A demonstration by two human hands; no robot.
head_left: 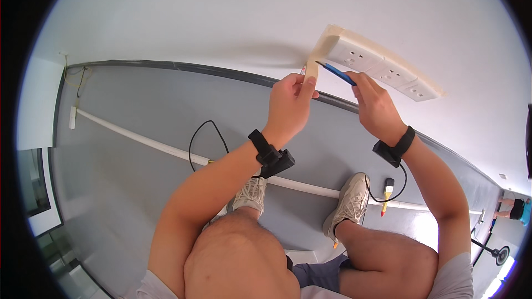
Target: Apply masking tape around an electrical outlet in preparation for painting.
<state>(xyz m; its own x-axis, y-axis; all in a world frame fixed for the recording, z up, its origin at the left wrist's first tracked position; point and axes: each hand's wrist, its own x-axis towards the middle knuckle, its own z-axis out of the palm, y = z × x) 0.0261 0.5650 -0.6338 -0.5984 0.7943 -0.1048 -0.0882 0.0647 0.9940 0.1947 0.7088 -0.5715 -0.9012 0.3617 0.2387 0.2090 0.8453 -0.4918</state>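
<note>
The white wall (221,16) fills the upper half of the view, the grey floor (138,188) the lower, with a white conduit pipe (138,139) running across it from nine o'clock toward four. At about one o'clock a row of white wall sockets (382,66) sits framed in cream masking tape (318,55). The left hand (288,105) (a black band sits on each wrist) pinches the loose end of the tape strip between thumb and fingers, just at the frame's lower left corner. The right hand (374,105), at two o'clock of the left, is closed round a blue-handled tool (336,73) whose tip points at that strip. The tape looks light, limp and easy to tear, best held by its free end. A small brush (386,196) lies on the floor at five o'clock.
</note>
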